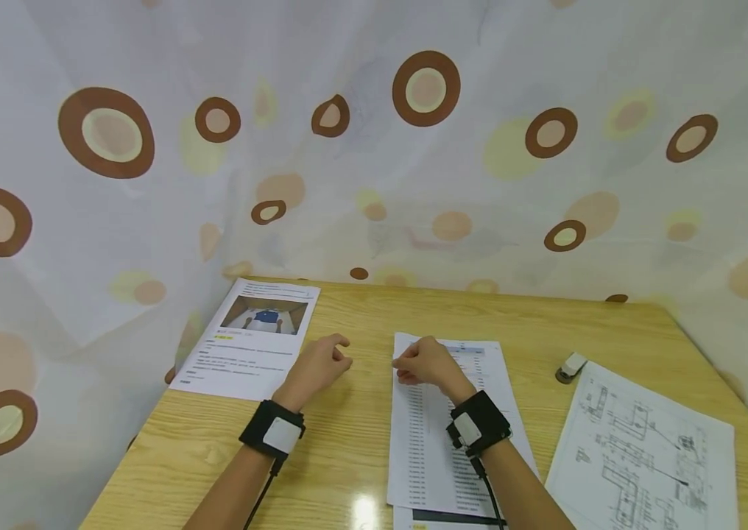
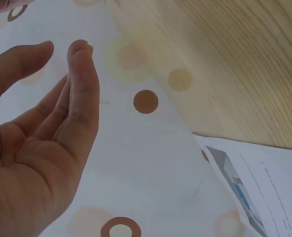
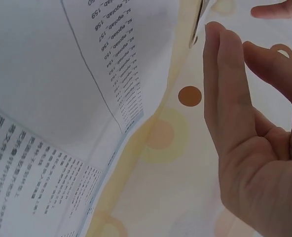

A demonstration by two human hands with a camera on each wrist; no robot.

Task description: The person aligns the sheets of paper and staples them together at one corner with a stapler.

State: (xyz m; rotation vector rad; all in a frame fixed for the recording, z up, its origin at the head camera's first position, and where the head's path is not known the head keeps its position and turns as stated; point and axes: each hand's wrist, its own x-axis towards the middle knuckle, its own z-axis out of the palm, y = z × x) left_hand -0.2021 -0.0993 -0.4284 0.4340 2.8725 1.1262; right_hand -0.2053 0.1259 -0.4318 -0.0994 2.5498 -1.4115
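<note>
My left hand (image 1: 318, 368) hovers over the table between two papers, its fingers loosely bent and thumb apart, with nothing in it. The left wrist view shows that same hand (image 2: 52, 113) with a gap between thumb and forefinger. Over the top left part of the middle printed list (image 1: 440, 449) is my right hand (image 1: 432, 364), fingertips close to the sheet's left edge. In the right wrist view the right hand (image 3: 249, 118) has its fingers fairly straight, the thumb close to the forefinger and no paper visible between them. The list (image 3: 77, 74) lies beside it.
A printed sheet with a photo (image 1: 248, 361) lies at the table's left edge. At the right is a technical drawing (image 1: 652, 449), with a small white-and-dark object (image 1: 571, 368) at its top corner. Another sheet (image 1: 403, 519) shows beneath the list. A dotted curtain (image 1: 374, 162) surrounds the wooden table (image 1: 347, 456).
</note>
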